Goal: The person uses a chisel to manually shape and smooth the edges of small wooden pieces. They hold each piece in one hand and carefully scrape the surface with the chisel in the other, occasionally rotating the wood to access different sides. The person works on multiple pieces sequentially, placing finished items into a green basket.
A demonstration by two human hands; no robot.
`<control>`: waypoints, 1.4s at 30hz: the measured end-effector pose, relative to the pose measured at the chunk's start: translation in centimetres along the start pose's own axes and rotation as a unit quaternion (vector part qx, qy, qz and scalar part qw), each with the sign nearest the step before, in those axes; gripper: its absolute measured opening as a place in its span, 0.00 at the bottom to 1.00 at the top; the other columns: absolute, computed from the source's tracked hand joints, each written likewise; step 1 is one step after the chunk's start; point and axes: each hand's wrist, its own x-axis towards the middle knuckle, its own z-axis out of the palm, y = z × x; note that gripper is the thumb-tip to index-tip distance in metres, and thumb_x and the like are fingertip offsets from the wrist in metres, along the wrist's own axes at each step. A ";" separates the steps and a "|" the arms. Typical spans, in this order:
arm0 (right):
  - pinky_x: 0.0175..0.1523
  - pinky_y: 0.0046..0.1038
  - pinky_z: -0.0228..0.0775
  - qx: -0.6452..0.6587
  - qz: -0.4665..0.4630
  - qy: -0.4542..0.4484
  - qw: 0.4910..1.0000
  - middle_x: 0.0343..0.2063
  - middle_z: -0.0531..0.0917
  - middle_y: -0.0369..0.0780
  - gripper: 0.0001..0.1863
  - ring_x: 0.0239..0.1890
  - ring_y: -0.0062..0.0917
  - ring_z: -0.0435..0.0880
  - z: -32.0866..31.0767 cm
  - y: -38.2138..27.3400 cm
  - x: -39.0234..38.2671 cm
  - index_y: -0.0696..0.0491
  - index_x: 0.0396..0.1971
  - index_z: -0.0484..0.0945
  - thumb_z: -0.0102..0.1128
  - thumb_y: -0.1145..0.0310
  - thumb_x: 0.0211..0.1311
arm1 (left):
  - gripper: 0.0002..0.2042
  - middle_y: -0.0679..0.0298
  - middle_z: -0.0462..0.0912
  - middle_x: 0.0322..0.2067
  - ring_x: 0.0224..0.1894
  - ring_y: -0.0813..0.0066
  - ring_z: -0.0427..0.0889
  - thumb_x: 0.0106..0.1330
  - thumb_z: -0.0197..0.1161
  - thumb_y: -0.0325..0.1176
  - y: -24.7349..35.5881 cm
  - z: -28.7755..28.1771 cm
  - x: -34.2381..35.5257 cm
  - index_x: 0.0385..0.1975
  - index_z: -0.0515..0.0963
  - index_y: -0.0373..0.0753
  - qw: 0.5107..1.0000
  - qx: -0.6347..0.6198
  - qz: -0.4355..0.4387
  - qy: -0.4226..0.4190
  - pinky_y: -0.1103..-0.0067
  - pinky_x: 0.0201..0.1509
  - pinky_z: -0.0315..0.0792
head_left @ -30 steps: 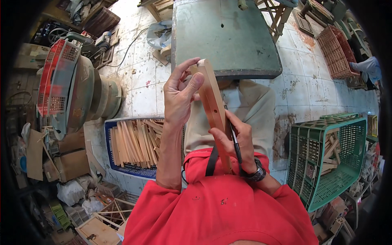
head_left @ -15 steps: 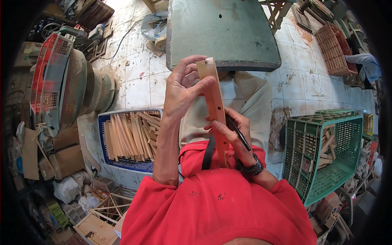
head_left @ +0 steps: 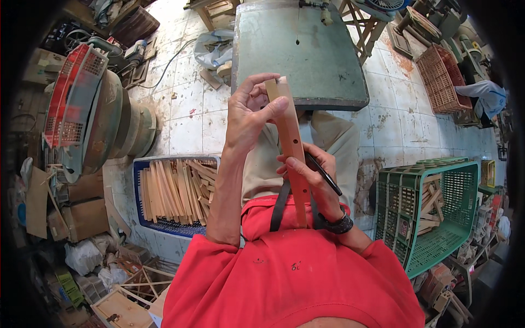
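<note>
A long, pale wooden strip (head_left: 290,123) with dark round holes along one face stands tilted in front of my chest. Near its upper end, my left hand (head_left: 252,109) grips it, thumb on the near face and fingers curled behind. My right hand (head_left: 317,172) holds the strip lower down, the thumb lying across it. A black pen (head_left: 324,174) is tucked in that same hand and points down to the right. The strip's lower end reaches my red apron. Palm-side fingers of the right hand are partly hidden behind the wood.
A blue crate (head_left: 141,205) full of wooden strips stands at my left, a green crate (head_left: 418,240) with wood pieces at my right. Ahead is a dark green-topped table (head_left: 295,60). A machine with a red guard (head_left: 68,98) stands far left; a person's sleeve (head_left: 481,93) shows far right.
The view has shifted slightly, so the table's far part and a fan now show more. Both hands keep their hold on the wooden strip, nearly unmoved.
</note>
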 end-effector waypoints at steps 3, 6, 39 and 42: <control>0.41 0.25 0.79 0.095 -0.017 -0.040 0.995 0.44 0.83 0.46 0.23 0.38 0.26 0.86 0.4 -1.2 -0.1 0.63 0.55 0.72 0.58 0.64 0.68 | 0.22 0.58 0.81 0.42 0.40 0.76 0.82 0.60 0.68 0.23 0.1 -1.1 1.2 0.56 0.73 0.39 0.997 -0.078 -0.004 -0.014 0.82 0.35 0.81; 0.42 0.26 0.80 0.247 0.044 -0.126 0.960 0.48 0.81 0.48 0.25 0.39 0.28 0.85 0.1 -1.7 0.9 0.62 0.60 0.68 0.53 0.61 0.71 | 0.22 0.57 0.82 0.43 0.40 0.75 0.83 0.61 0.67 0.23 0.3 -2.4 2.8 0.56 0.72 0.39 0.977 -0.206 0.019 -0.044 0.80 0.37 0.81; 0.44 0.25 0.76 -0.017 -0.157 -0.116 0.981 0.38 0.84 0.45 0.31 0.35 0.24 0.83 1.4 0.4 -2.7 0.60 0.66 0.65 0.59 0.78 0.62 | 0.41 0.52 0.74 0.35 0.39 0.59 0.76 0.56 0.69 0.23 2.7 -1.8 -0.6 0.69 0.54 0.48 0.892 -0.382 0.112 -0.215 0.58 0.35 0.87; 0.51 0.30 0.77 -0.002 -0.089 -0.131 0.987 0.46 0.83 0.48 0.32 0.42 0.29 0.85 1.4 -0.1 -3.0 0.62 0.66 0.63 0.57 0.78 0.61 | 0.45 0.52 0.75 0.35 0.39 0.58 0.77 0.55 0.69 0.22 2.4 -2.6 -0.5 0.71 0.49 0.41 0.886 -0.389 0.108 -0.226 0.55 0.35 0.87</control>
